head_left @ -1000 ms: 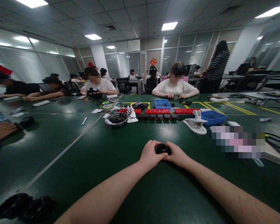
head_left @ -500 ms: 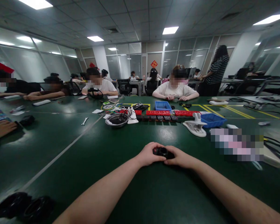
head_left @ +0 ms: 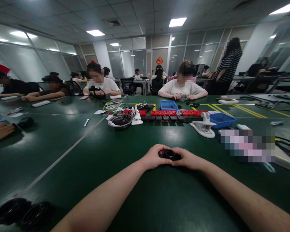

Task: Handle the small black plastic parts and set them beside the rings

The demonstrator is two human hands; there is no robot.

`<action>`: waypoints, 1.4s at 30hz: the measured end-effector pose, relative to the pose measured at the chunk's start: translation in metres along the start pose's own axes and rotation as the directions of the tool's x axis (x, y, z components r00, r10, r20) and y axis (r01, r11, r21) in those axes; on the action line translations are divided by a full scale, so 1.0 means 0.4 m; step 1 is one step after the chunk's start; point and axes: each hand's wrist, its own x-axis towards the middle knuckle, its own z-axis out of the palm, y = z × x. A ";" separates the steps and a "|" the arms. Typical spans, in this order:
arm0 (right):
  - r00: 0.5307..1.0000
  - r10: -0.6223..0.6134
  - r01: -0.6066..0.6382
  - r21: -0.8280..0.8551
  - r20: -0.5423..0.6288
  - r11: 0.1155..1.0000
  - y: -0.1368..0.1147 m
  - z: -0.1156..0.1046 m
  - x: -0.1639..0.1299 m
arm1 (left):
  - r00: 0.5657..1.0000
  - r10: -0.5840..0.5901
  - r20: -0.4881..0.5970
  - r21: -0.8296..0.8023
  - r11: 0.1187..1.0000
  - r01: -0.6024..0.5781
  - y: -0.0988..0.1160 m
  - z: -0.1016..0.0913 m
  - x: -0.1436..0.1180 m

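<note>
A small black round part (head_left: 169,155) with a ring-shaped opening on top is held low over the green table, between both hands. My left hand (head_left: 155,157) curls around its left side, fingers behind and thumb in front. From the other side my right hand (head_left: 188,159) grips it, its thumb nearly meeting the left one. The fingers hide much of the part, and a small reddish spot shows near the left fingers. Two black ring-shaped parts, a left one (head_left: 10,211) and a right one (head_left: 37,214), lie at the table's lower left.
Beyond my hands are a metal bowl (head_left: 120,121), a row of red power strips (head_left: 163,113), a white clip stand (head_left: 204,126) and a blue tray (head_left: 222,120). A wrench (head_left: 86,122) lies to the left. Other people sit around the green table (head_left: 87,174).
The head view has tipped slightly, so the table's far items sit a little higher. Both hands keep their grip on the black part, which has shifted little.
</note>
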 end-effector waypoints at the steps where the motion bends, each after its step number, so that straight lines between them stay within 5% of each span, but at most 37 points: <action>1: 1.000 0.000 0.000 0.001 -0.002 1.000 0.000 0.000 0.000 | 1.000 -0.001 -0.002 -0.004 1.000 0.001 -0.001 0.000 0.000; 14: 0.996 0.049 -0.053 -0.057 -0.072 0.997 0.025 0.009 0.006 | 0.994 -0.077 -0.076 -0.005 0.997 0.077 0.013 0.020 -0.007; 24: 0.897 0.040 -0.247 -0.424 -0.440 0.871 0.001 0.075 0.011 | 0.949 -0.114 -0.294 0.105 0.983 0.151 0.031 0.048 -0.016; 31: 0.989 -0.077 0.046 -0.229 -0.129 0.972 0.013 0.023 -0.001 | 0.997 -0.003 -0.076 0.043 0.999 0.006 0.018 0.015 -0.012; 35: 0.999 -0.038 0.036 -0.093 -0.013 0.995 0.012 -0.002 -0.003 | 0.999 -0.007 -0.047 0.016 1.000 0.008 0.016 0.010 -0.009; 42: 1.000 0.001 -0.002 -0.034 -0.018 0.999 0.008 0.002 0.000 | 0.998 -0.040 -0.041 -0.004 0.999 0.040 0.015 0.014 -0.008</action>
